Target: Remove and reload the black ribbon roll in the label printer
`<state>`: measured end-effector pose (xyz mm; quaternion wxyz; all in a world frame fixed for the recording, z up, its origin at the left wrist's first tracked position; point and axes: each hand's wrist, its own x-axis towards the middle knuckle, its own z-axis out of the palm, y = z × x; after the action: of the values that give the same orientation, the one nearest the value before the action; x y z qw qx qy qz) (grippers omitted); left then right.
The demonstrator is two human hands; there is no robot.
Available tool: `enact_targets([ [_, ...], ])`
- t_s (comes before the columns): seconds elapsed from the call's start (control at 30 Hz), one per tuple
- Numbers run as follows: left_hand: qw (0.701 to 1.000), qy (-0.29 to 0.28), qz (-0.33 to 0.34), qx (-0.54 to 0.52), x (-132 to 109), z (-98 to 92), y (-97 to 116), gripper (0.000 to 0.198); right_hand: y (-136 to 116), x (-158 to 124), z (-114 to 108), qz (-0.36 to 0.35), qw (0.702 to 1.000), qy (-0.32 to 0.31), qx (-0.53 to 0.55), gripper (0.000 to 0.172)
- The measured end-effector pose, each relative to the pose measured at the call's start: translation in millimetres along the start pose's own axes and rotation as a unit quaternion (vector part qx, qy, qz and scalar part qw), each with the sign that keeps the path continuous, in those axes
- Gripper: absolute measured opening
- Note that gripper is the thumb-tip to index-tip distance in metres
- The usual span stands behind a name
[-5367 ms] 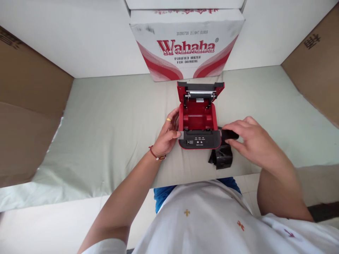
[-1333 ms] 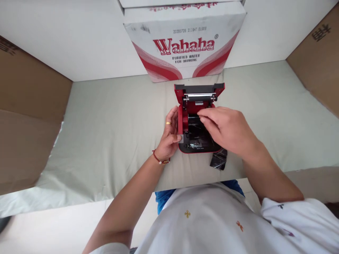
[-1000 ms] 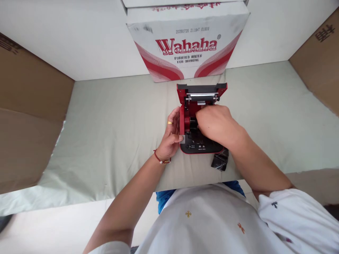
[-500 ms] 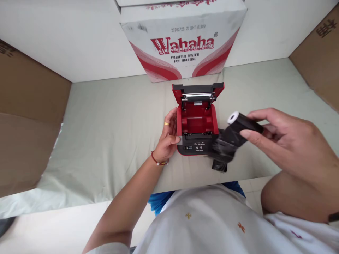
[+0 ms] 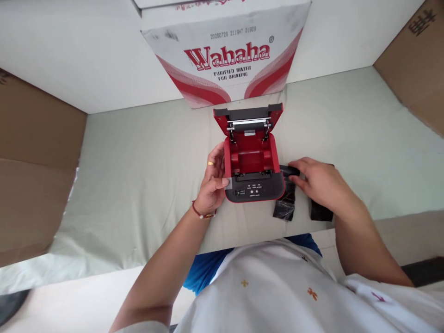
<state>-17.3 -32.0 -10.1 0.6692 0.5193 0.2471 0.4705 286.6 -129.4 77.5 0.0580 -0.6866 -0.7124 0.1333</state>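
Observation:
A small red and black printer sits on the cloth with its lid raised, showing a bare red paper bay. My left hand is closed around the printer's left side, thumb on its front corner. Just right of the printer, my right hand pinches a black roll low over the cloth; the roll's far part is hidden by the fingers. A wrinkled black strip lies below the roll. Another black flat piece shows partly from beneath my right wrist.
A Wahaha water carton stands behind the printer. Brown cardboard boxes are at the left and right. Pale green cloth covers the surface, whose front edge is close to my body.
My right hand has brought the black roll down and left, from above the cloth to the printer's right side. My left hand keeps its hold. The view has shifted slightly.

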Motion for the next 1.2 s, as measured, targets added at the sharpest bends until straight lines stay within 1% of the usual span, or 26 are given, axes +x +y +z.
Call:
enact_targets([
  [0.07, 1.000, 0.002, 0.000, -0.006, -1, 1.4, 1, 0.092, -4, 3, -5, 0.006, 0.999, -0.052, -0.013, 0.035],
  [0.1, 1.000, 0.003, -0.001, -0.011, -1, 2.1, 2, 0.091, -3, 2, -12, -0.013, 0.998, -0.065, 0.007, 0.034],
  [0.17, 1.000, 0.003, -0.003, -0.020, -1, 3.0, 2, 0.090, 4, -8, -35, -0.086, 0.988, -0.087, 0.093, 0.030],
  [0.2, 1.000, 0.003, -0.003, -0.023, -1, 3.2, 3, 0.090, 8, -14, -49, -0.127, 0.976, -0.099, 0.147, 0.029],
  [0.3, 1.000, 0.004, -0.002, -0.021, -1, 3.4, 3, 0.089, 11, -25, -92, -0.179, 0.946, -0.115, 0.244, 0.025],
  [0.37, 1.000, 0.004, -0.004, -0.025, 0, 3.7, 3, 0.088, 0, -19, -106, -0.192, 0.939, -0.103, 0.267, 0.027],
  [0.43, 0.999, 0.006, -0.005, -0.035, -1, 4.5, 2, 0.089, -19, -1, -103, -0.186, 0.947, -0.069, 0.253, 0.031],
  [0.53, 0.999, 0.017, -0.008, -0.050, -2, 6.0, 3, 0.090, -54, 36, -79, -0.152, 0.976, -0.005, 0.157, 0.034],
  [0.57, 0.998, 0.020, -0.009, -0.055, -2, 6.5, 4, 0.089, -65, 46, -70, -0.139, 0.984, 0.003, 0.111, 0.034],
  [0.63, 0.998, 0.021, -0.011, -0.064, -2, 7.0, 5, 0.089, -83, 62, -58, -0.098, 0.995, -0.003, 0.018, 0.036],
  [0.73, 0.998, 0.016, -0.012, -0.066, -1, 6.8, 3, 0.089, -100, 70, -52, -0.041, 0.996, -0.024, -0.077, 0.040],
  [0.83, 0.999, 0.012, 0.004, -0.040, -1, 6.4, -3, 0.088, -108, 72, -50, -0.019, 0.993, -0.039, -0.107, 0.039],
  [0.9, 0.999, 0.027, 0.043, 0.014, -3, 6.6, -5, 0.083, -111, 74, -48, -0.014, 0.993, -0.046, -0.109, 0.039],
  [0.93, 0.994, 0.042, 0.076, 0.065, -6, 7.1, -4, 0.078, -111, 75, -46, -0.012, 0.993, -0.045, -0.109, 0.039],
  [0.97, 0.983, 0.060, 0.119, 0.130, -10, 8.1, -2, 0.073, -110, 76, -45, -0.012, 0.993, -0.041, -0.108, 0.039],
  [1.0, 0.960, 0.075, 0.170, 0.210, -14, 9.7, 1, 0.069, -108, 76, -44, -0.013, 0.994, -0.036, -0.105, 0.039],
  [1.03, 0.925, 0.088, 0.224, 0.294, -18, 12.2, 5, 0.066, -106, 74, -43, -0.021, 0.995, -0.030, -0.096, 0.038],
  [1.07, 0.883, 0.092, 0.277, 0.367, -23, 15.5, 9, 0.064, -103, 72, -44, -0.038, 0.996, -0.023, -0.075, 0.035],
  [1.13, 0.809, 0.067, 0.352, 0.466, -31, 24.6, 18, 0.060, -97, 64, -50, -0.101, 0.995, 0.006, 0.005, 0.024],
  [1.17, 0.782, 0.048, 0.374, 0.496, -34, 29.8, 22, 0.057, -93, 59, -54, -0.134, 0.989, 0.038, 0.056, 0.020],
  [1.2, 0.766, 0.033, 0.380, 0.517, -37, 35.0, 24, 0.056, -90, 56, -59, -0.157, 0.978, 0.090, 0.102, 0.021],
])
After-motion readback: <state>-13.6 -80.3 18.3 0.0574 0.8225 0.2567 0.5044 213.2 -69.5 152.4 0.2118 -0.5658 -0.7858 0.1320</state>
